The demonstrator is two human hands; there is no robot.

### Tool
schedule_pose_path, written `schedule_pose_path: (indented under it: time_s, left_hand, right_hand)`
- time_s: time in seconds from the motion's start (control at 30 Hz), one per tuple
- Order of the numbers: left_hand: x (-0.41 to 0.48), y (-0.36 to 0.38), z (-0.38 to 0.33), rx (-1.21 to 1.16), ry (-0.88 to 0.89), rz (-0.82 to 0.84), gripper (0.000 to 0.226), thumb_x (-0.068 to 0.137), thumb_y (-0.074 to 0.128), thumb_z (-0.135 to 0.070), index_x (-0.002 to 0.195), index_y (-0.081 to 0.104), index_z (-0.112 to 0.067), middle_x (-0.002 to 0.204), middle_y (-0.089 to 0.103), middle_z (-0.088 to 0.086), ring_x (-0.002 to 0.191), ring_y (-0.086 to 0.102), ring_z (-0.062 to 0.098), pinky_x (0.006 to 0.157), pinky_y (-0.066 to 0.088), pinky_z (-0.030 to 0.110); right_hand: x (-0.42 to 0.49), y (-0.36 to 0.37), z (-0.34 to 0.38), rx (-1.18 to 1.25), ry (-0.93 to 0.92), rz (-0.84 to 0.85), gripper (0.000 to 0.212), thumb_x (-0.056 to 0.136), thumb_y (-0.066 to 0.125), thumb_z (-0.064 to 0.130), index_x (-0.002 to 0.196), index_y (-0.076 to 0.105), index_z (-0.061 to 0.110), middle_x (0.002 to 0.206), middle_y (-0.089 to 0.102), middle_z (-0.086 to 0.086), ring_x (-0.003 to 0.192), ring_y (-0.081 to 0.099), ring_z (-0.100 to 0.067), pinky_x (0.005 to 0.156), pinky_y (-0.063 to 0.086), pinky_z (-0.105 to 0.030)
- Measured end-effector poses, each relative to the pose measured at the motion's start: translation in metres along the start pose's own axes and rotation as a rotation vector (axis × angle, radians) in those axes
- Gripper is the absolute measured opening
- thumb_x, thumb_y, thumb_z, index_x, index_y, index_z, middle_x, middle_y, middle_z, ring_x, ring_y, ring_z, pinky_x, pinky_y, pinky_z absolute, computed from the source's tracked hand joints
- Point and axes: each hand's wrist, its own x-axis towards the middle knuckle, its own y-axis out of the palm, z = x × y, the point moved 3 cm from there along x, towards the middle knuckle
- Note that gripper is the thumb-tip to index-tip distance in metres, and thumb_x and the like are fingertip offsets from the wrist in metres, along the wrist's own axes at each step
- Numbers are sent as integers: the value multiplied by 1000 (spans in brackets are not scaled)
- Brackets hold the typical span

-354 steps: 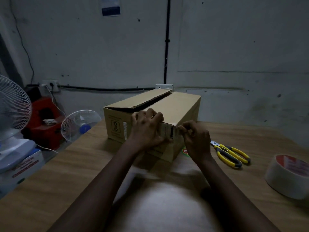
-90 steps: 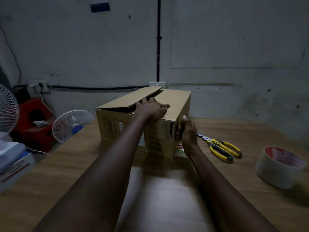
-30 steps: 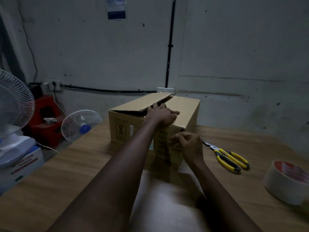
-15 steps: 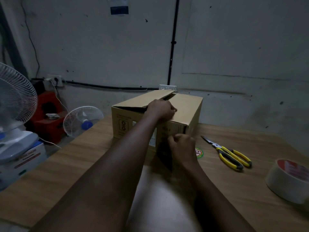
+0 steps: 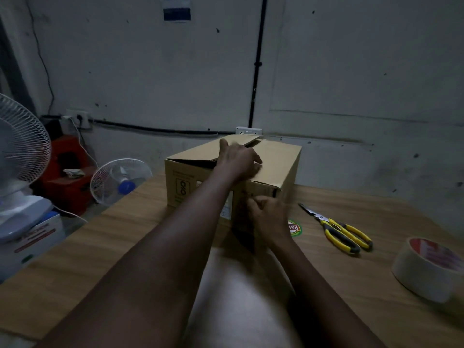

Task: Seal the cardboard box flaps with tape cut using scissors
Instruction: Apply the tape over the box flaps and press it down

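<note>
Broadly, the wooden table (image 5: 100, 247) carries the cardboard box (image 5: 276, 162), which stands under and against both hands. The left hand (image 5: 238, 160) lies on the box top, its fingers (image 5: 254, 160) straight and spread, pressing the flaps down at the seam. Beyond those fingertips the left flap (image 5: 200, 153) lifts a little, and a dark gap shows at the far end.

The right hand (image 5: 270, 219) has slid from the top front edge, where it was a second ago, down the near face. Its fingers are curled against the cardboard. Whether they pinch a tape end or only rub one flat cannot be told in this dim light. That downward shift suggests a strip end is being smoothed over the edge. With the far seam gaping, the sealing looks only partly done.

Well right of the right knuckles sits the tape roll (image 5: 426, 270). Nearer lie the yellow-handled scissors (image 5: 344, 234), untouched. Just beside the knuckles is a small round sticker (image 5: 294, 227).
</note>
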Motion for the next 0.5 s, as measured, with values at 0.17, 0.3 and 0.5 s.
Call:
schedule_pose_path:
  time_s: [0.17,0.3,0.5]
  left_hand:
    - [-2,14,6,-129,-202,212,64,86,35,-60,146,28,-37,155,17,18,137,18,42,107,9,62]
    - [0,23,9,-203,-281,408,65,86,29,-66,145,28,-39,158,15,15,141,14,43,107,7,68]
    - [0,23,7,-163,-265,436,64,88,24,-68,147,22,-43,160,8,12,143,7,43,108,3,68]
  right_hand:
    - [5,-18,9,78,-27,-61,24,93,59,19,73,71,22,67,68,8,63,63,-6,60,48,-25]
    - [10,-23,14,236,-93,-268,17,90,63,14,100,75,18,94,74,7,87,68,-2,75,54,-19]
    - [3,-9,-2,25,-136,-169,16,87,66,14,99,75,16,91,75,3,78,67,-3,66,45,-4]
